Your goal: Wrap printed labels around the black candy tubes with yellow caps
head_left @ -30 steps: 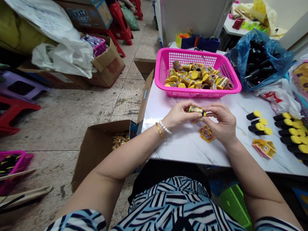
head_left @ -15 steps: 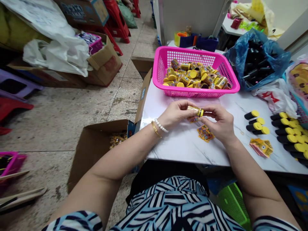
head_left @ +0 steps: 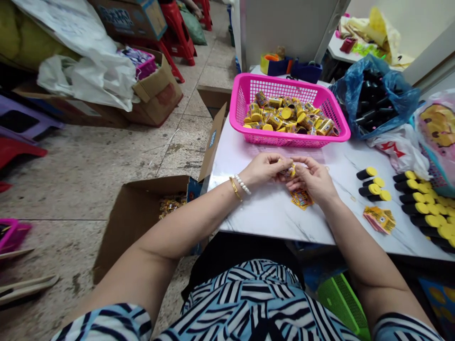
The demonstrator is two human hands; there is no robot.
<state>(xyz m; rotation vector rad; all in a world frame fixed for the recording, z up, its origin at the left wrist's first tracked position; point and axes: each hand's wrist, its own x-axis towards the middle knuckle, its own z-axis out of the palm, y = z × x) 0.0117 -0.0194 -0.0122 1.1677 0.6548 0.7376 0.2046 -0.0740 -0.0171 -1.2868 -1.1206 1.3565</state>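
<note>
My left hand [head_left: 262,169] and my right hand [head_left: 313,179] meet over the white marble table [head_left: 270,213], both pinched on one small yellow labelled tube [head_left: 288,171], which is mostly hidden by the fingers. Just below the right hand lies a small stack of orange-yellow stickers [head_left: 302,198]. Behind the hands stands a pink basket [head_left: 245,94] filled with several labelled yellow tubes [head_left: 287,116].
Black tubes with yellow caps [head_left: 371,182] lie in rows at the right, with another sticker stack [head_left: 379,219] nearby. A blue bag of black tubes [head_left: 373,97] is at the back right. An open cardboard box [head_left: 142,218] sits on the floor at the table's left.
My hands have lowered slightly toward the table and closed more tightly round the tube, hiding most of it. The view has shifted a little.
</note>
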